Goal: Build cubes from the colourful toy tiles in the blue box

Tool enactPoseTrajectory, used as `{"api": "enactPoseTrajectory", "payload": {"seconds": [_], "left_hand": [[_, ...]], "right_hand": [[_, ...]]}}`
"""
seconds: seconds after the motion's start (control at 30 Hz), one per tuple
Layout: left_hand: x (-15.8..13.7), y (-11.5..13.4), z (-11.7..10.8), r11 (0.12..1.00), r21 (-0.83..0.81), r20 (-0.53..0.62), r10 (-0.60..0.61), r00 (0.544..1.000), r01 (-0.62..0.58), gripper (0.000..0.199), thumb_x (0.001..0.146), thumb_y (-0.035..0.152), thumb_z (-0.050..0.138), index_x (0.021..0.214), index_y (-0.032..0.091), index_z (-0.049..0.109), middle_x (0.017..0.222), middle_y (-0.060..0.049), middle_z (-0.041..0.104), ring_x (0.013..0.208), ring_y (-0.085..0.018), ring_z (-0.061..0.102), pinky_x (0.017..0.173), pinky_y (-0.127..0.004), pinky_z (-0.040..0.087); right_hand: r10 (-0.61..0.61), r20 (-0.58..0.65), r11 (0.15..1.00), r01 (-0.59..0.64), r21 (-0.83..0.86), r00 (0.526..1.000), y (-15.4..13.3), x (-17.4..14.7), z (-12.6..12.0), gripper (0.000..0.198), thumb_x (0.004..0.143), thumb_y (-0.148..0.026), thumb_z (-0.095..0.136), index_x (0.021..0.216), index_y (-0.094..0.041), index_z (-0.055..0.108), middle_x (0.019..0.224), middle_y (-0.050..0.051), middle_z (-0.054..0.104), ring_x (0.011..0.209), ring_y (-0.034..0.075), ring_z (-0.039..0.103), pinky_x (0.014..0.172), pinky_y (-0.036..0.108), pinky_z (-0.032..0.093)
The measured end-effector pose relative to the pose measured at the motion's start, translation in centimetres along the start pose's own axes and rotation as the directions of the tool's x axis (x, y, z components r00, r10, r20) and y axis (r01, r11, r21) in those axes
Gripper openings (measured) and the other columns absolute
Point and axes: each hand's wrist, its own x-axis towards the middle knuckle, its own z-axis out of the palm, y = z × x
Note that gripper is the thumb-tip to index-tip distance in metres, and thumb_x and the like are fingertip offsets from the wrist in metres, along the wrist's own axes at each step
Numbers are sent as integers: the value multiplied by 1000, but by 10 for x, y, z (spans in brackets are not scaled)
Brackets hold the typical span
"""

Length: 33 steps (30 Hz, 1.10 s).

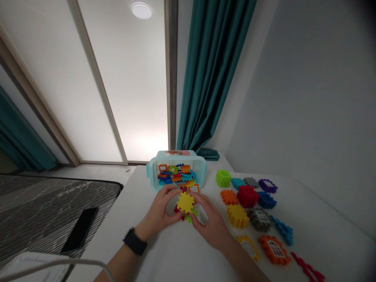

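Observation:
Between my two hands is a yellow toothed building tile [185, 202], its flat face turned up toward me. My left hand [162, 209] grips its left side with thumb and fingers. On the opposite edge, my right hand [210, 219] pinches it with the thumb below and fingers above. Under the yellow tile show a lime-green tile [192, 215] and a bit of a red tile [177, 209]; whether they are joined to it I cannot tell. Just beyond my fingers, an orange tile with a white window [194, 188] lies at the mouth of the bin.
A pale-blue clear bin [202, 168] lies on its side, with mixed tiles spilling from it. Right of my hands, stacks of tiles sorted by colour stand on the white table [164, 258], among them a red stack [247, 196] and a yellow stack [237, 216]. A white cable [88, 261] crosses the lower left.

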Motion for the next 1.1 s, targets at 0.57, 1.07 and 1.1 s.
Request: {"api": "enactPoseTrajectory", "payload": {"seconds": [0.57, 1.07, 1.1], "left_hand": [[1, 8, -8, 976, 203, 147, 47, 988, -76, 62, 71, 22, 76, 130, 26, 57, 118, -9, 60, 108, -27, 58, 95, -42, 49], [-2, 6, 8, 948, 317, -60, 38, 997, -17, 51, 77, 28, 76, 123, 22, 56, 117, -11, 63, 108, -28, 61, 92, -44, 52], [-3, 6, 8, 951, 309, -74, 36, 997, -12, 51, 77, 27, 74, 125, 22, 55, 118, -11, 62, 109, -28, 61, 93, -44, 51]], "right_hand": [[486, 108, 660, -445, 605, 867, -3, 13, 9, 34, 86, -44, 66, 110, -20, 62, 69, -4, 57, 62, 14, 56, 58, 24, 48], [715, -78, 514, -446, 733, 695, -18, 9, 23, 33, 72, -49, 80, 79, -18, 68, 75, 4, 73, 75, 20, 66, 70, 32, 53], [720, -81, 514, -451, 730, 690, -19, 9, 23, 33, 72, -49, 80, 78, -18, 68, 74, 4, 72, 74, 20, 66, 69, 31, 52]]}}
